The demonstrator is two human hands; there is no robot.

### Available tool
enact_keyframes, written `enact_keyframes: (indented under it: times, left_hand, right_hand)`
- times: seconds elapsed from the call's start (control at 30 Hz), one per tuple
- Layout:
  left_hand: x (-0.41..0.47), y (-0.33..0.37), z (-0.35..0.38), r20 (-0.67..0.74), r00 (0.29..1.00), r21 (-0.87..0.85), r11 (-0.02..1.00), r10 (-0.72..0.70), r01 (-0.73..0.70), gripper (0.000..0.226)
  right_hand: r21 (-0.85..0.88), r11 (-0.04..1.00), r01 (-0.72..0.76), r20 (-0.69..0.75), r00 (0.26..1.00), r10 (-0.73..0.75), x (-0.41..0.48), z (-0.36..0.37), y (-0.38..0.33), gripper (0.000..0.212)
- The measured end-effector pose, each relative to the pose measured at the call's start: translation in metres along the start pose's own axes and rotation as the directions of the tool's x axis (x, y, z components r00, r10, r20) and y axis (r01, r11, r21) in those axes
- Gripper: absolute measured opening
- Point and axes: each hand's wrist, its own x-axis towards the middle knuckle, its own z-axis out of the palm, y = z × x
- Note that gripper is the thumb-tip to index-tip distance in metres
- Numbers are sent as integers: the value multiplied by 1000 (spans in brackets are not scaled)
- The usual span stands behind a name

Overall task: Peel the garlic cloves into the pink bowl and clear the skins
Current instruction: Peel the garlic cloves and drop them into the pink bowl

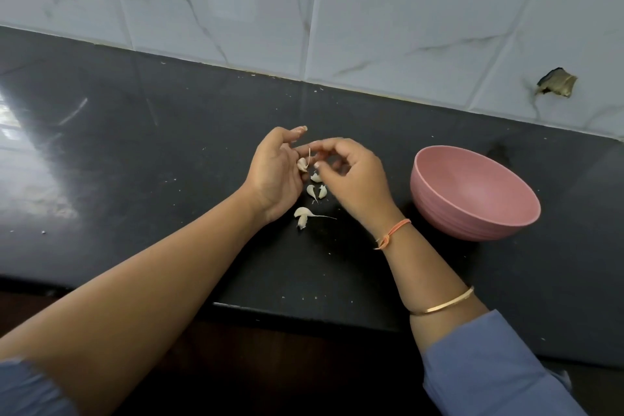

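Observation:
My left hand (275, 176) holds one unpeeled garlic clove (302, 164) between thumb and fingers above the dark counter. My right hand (354, 176) is just to its right, its fingertips pinching the clove's thin stem. Several loose unpeeled cloves (312, 191) lie on the counter under and between my hands, and a pair with a long papery tail (301, 214) lies nearer to me. The pink bowl (439, 209) stands to the right of my right hand and looks empty.
The black counter (135, 145) runs to a white marbled tile wall (371, 27) at the back. A damaged hole in a tile (555, 83) shows at the far right. The counter's front edge (304, 314) lies under my forearms. Small crumbs dot the surface.

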Motion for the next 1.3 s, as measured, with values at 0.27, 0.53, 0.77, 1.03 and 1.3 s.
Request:
enact_keyframes:
  times: [0.27, 0.53, 0.77, 1.03, 1.3]
  left_hand:
    - [3, -3, -4, 84, 996, -14, 1000, -13, 14, 47]
    - [5, -9, -5, 55, 994, 298, 948, 97, -109, 19]
    - [7, -5, -6, -2, 995, 89, 991, 95, -95, 19]
    - [7, -3, -5, -31, 991, 10, 991, 131, -130, 19]
    - [2, -7, -3, 0, 983, 181, 967, 183, -180, 21]
  right_hand:
    - [-151, 982, 116, 48, 993, -110, 0, 3, 5, 18]
    - [209, 970, -121, -84, 986, 141, 5, -6, 3, 11]
    - [505, 843, -187, -87, 960, 265, 5, -11, -2, 20]
    - [372, 906, -200, -78, 966, 245, 3, -6, -1, 11]
    - [137, 984, -118, -129, 982, 136, 2, -1, 6, 9]
